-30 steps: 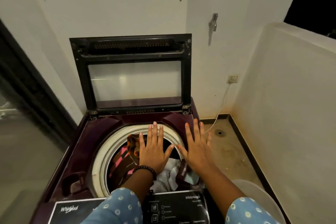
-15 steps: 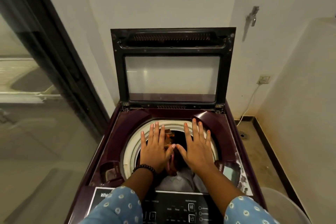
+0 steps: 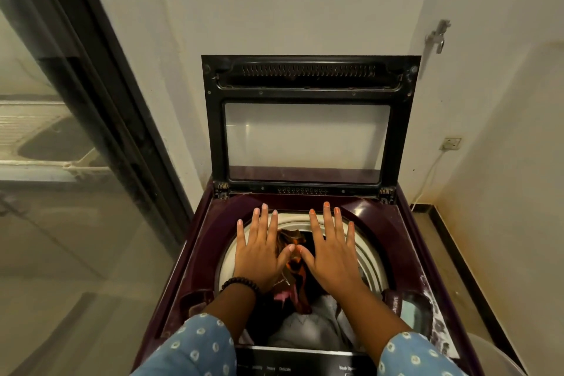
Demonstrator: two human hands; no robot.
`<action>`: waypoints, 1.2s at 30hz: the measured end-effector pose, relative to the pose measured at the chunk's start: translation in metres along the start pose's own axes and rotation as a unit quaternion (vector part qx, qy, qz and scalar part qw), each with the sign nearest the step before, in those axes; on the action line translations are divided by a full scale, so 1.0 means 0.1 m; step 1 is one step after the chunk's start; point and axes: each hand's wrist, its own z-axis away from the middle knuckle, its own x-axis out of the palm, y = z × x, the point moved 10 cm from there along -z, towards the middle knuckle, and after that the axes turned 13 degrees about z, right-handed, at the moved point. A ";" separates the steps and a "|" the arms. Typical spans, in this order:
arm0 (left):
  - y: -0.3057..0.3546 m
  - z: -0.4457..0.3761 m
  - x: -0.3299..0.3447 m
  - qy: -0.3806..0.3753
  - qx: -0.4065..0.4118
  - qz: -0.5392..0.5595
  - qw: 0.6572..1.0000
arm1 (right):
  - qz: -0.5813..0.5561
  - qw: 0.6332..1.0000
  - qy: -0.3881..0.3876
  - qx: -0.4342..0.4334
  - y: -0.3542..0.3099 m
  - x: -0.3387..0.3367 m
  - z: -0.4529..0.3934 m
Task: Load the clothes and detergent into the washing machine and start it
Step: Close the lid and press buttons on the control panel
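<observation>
A maroon top-loading washing machine (image 3: 198,253) stands in front of me with its glass lid (image 3: 308,143) raised upright against the wall. Clothes (image 3: 293,278) fill the drum: orange and brown fabric, a pink striped piece, and grey-white cloth near the front. My left hand (image 3: 259,253) and my right hand (image 3: 332,253) hover flat, palms down, fingers straight and spread, side by side over the drum opening. Neither hand holds anything. A small compartment (image 3: 412,311) sits at the machine's front right corner. No detergent container is in view.
The black control panel (image 3: 293,366) runs along the machine's near edge. A glass sliding door (image 3: 61,192) lies to the left. A wall socket (image 3: 451,143) with a cord and a wall tap (image 3: 438,36) are at the right. A pale round rim (image 3: 494,357) shows at bottom right.
The view has swung to centre on the machine and come closer. Both hands stay flat over the drum, now slightly farther apart and farther toward the back rim.
</observation>
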 end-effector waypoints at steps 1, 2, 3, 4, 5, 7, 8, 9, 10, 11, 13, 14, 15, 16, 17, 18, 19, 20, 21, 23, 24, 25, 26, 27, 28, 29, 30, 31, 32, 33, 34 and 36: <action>0.01 -0.05 -0.03 0.003 0.003 0.000 1.000 | 0.003 1.000 0.002 0.002 0.03 -0.02 -0.05; 0.02 -0.11 -0.07 0.009 0.008 -0.002 1.000 | 0.005 1.000 0.004 0.004 0.06 -0.05 -0.11; 0.03 -0.18 -0.11 0.017 0.013 -0.004 1.000 | 0.006 1.000 0.008 0.006 0.11 -0.08 -0.17; 0.05 -0.26 -0.17 0.025 0.017 -0.006 1.000 | 0.009 1.000 0.014 0.009 0.16 -0.12 -0.24; 0.05 -0.35 -0.22 0.031 0.019 -0.007 0.999 | 0.012 1.000 0.021 0.012 0.21 -0.17 -0.31; 0.08 -0.55 -0.36 0.044 0.023 -0.013 0.999 | 0.022 0.999 0.035 0.016 0.31 -0.29 -0.49; 0.10 -0.64 -0.44 0.048 0.025 -0.018 0.998 | 0.029 0.999 0.042 0.017 0.35 -0.35 -0.57; 0.13 -0.73 -0.52 0.051 0.030 -0.022 0.998 | 0.037 0.998 0.050 0.018 0.40 -0.41 -0.67; 0.16 -0.82 -0.59 0.053 0.038 -0.025 0.998 | 0.043 0.997 0.057 0.020 0.44 -0.48 -0.75; 0.19 -0.90 -0.67 0.054 0.044 -0.027 0.997 | 0.046 0.996 0.067 0.021 0.48 -0.56 -0.84; 0.24 -1.07 -0.84 0.061 0.051 -0.029 0.996 | 0.045 0.995 0.088 0.020 0.53 -0.70 -1.01; 0.27 -1.16 -0.93 0.066 0.057 -0.031 0.996 | 0.039 0.994 0.096 0.018 0.55 -0.78 -1.10; 0.29 -1.24 -1.01 0.073 0.063 -0.032 0.995 | 0.033 0.994 0.102 0.015 0.57 -0.85 -1.18; 0.33 -1.33 -1.10 0.081 0.071 -0.030 0.994 | 0.030 0.994 0.108 0.012 0.57 -0.94 -1.26; 0.36 -1.41 -1.19 0.090 0.078 -0.027 0.993 | 0.030 0.993 0.116 0.009 0.57 -1.03 -1.35; 0.40 -1.48 -1.29 0.100 0.083 -0.025 0.991 | 0.033 0.991 0.126 0.007 0.57 -1.13 -1.43; 0.43 -1.56 -1.39 0.110 0.087 -0.025 0.990 | 0.036 0.990 0.138 0.005 0.57 -1.23 -1.52; 0.46 -1.63 -1.48 0.119 0.089 -0.028 0.989 | 0.039 0.988 0.150 0.004 0.56 -1.33 -1.60; 0.48 -1.70 -1.57 0.127 0.090 -0.031 0.987 | 0.042 0.986 0.160 0.003 0.55 -1.42 -1.68; 0.51 -1.84 -1.72 0.134 0.094 -0.028 0.986 | 0.045 0.984 0.174 -0.003 0.52 -1.59 -1.83; 0.52 -1.90 -1.79 0.133 0.094 -0.024 0.986 | 0.046 0.983 0.178 -0.006 0.51 -1.67 -1.90; 0.53 -1.96 -1.84 0.131 0.094 -0.023 0.987 | 0.048 0.982 0.181 -0.009 0.50 -1.72 -1.96; 0.54 -2.02 -1.90 0.131 0.095 -0.026 0.986 | 0.051 0.982 0.182 -0.013 0.48 -1.77 -2.02; 0.56 -2.07 -1.94 0.131 0.097 -0.031 0.986 | 0.056 0.982 0.181 -0.019 0.46 -1.80 -2.07; 0.59 -2.11 -1.97 0.132 0.100 -0.037 0.986 | 0.061 0.982 0.177 -0.024 0.44 -1.82 -2.12; 0.61 -2.15 -2.00 0.132 0.105 -0.043 0.985 | 0.067 0.982 0.174 -0.028 0.43 -1.84 -2.18; 0.63 -2.19 -2.02 0.134 0.109 -0.051 0.984 | 0.071 0.982 0.172 -0.028 0.43 -1.86 -2.22; 0.65 -2.22 -2.04 0.135 0.113 -0.061 0.983 | 0.072 0.982 0.170 -0.027 0.43 -1.88 -2.26; 0.66 -2.25 -2.06 0.135 0.114 -0.071 0.982 | 0.072 0.983 0.165 -0.026 0.44 -1.88 -2.30; 0.66 -2.27 -2.07 0.134 0.112 -0.080 0.981 | 0.072 0.984 0.158 -0.027 0.45 -1.88 -2.33; 0.64 -2.29 -2.08 0.132 0.109 -0.084 0.982 | 0.071 0.985 0.151 -0.029 0.46 -1.87 -2.35; 0.62 -2.31 -2.08 0.127 0.103 -0.078 0.983 | 0.067 0.986 0.149 -0.029 0.47 -1.88 -2.35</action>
